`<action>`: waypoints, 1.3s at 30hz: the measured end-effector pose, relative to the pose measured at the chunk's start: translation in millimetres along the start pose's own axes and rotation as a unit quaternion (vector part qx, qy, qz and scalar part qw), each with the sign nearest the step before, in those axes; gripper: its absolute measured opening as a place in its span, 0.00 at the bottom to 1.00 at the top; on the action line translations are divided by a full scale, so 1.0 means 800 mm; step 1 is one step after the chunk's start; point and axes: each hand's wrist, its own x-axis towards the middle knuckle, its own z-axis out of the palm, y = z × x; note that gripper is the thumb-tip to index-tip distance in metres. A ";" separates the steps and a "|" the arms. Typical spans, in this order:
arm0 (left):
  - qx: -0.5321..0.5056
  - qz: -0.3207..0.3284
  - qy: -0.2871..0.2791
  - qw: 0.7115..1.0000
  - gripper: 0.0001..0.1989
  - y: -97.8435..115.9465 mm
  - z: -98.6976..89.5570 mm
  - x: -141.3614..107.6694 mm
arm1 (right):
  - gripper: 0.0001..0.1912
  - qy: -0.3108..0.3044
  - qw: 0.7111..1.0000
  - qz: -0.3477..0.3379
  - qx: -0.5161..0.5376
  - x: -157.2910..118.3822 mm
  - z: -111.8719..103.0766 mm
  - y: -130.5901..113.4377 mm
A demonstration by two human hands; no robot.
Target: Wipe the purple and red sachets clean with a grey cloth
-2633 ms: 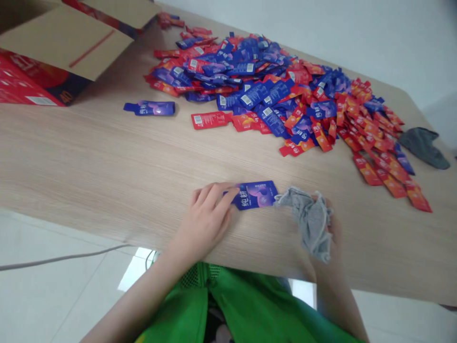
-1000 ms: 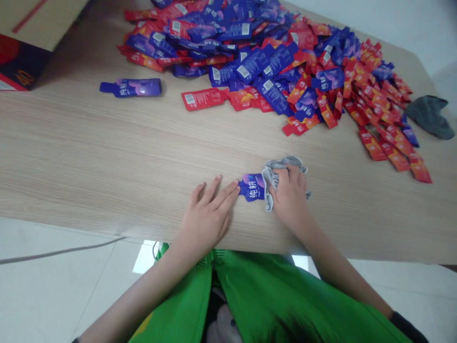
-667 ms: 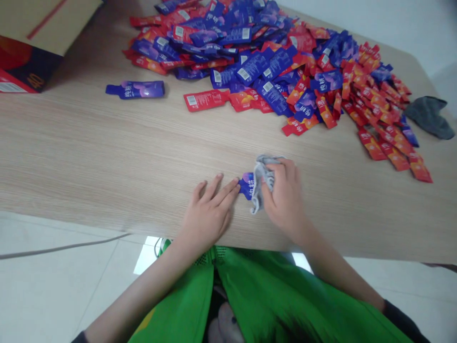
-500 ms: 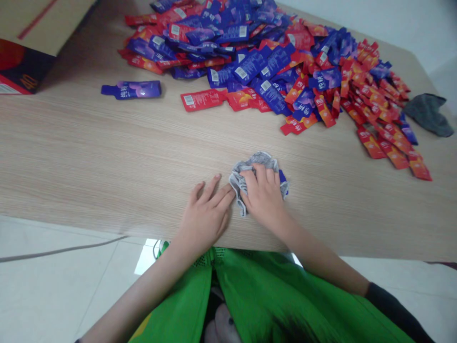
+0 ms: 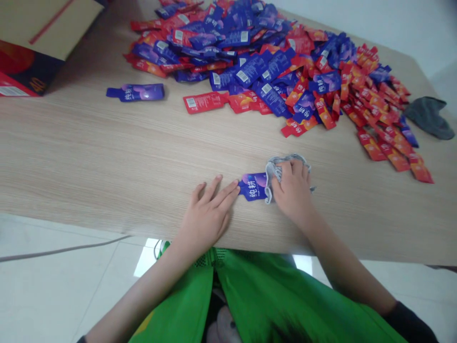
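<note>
A purple sachet (image 5: pixel 254 186) with white characters lies flat on the wooden table in front of me. The fingertips of my left hand (image 5: pixel 210 207) press on its narrow left end, fingers stretched out and apart. My right hand (image 5: pixel 293 189) is closed on a crumpled grey cloth (image 5: pixel 274 166) with a pale edge. The cloth rests over the right part of the sachet and hides it.
A large heap of red and purple sachets (image 5: pixel 250 66) covers the table's far side. A single purple sachet (image 5: pixel 137 92) lies apart, near a cardboard box (image 5: pixel 30 66) at the left. A dark grey cloth (image 5: pixel 430 116) lies far right.
My right hand has slid the cloth to the right along the sachet, uncovering its left part. My left hand stays in place at the narrow end.
</note>
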 end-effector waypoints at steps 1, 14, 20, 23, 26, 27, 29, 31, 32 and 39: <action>0.000 0.000 0.000 1.000 0.25 0.000 0.000 0.000 | 0.13 0.013 1.000 -0.007 0.015 0.000 -0.003 -0.008; -0.006 -0.083 0.011 0.996 0.25 0.035 0.007 0.003 | 0.16 -0.054 0.986 -0.155 -0.023 -0.005 0.006 -0.042; -0.007 -0.073 0.001 0.997 0.26 0.029 0.006 0.000 | 0.15 -0.020 0.998 -0.064 -0.009 -0.006 0.009 0.008; -0.007 -0.072 0.001 0.997 0.26 0.028 0.007 0.001 | 0.14 -0.022 0.999 -0.049 -0.012 -0.004 0.006 0.028; -0.006 -0.071 0.005 0.997 0.26 0.027 0.007 0.002 | 0.13 -0.034 0.998 -0.057 -0.010 0.003 -0.004 0.025; -0.007 -0.069 0.006 0.998 0.26 0.027 0.007 0.002 | 0.12 -0.030 0.998 -0.059 -0.002 0.006 -0.007 0.019; -0.007 -0.066 0.005 0.998 0.25 0.026 0.007 0.003 | 0.12 -0.018 0.997 -0.076 0.024 0.010 -0.013 0.000; -0.006 -0.067 0.003 0.998 0.25 0.027 0.006 0.003 | 0.13 -0.022 0.992 -0.118 0.044 0.010 -0.014 -0.022; -0.006 -0.071 0.003 0.997 0.25 0.028 0.005 0.004 | 0.14 -0.030 0.989 -0.140 0.043 0.009 -0.012 -0.031; -0.001 -0.085 0.002 0.996 0.27 0.032 0.006 0.004 | 0.14 -0.040 0.994 -0.101 -0.024 -0.008 0.003 -0.019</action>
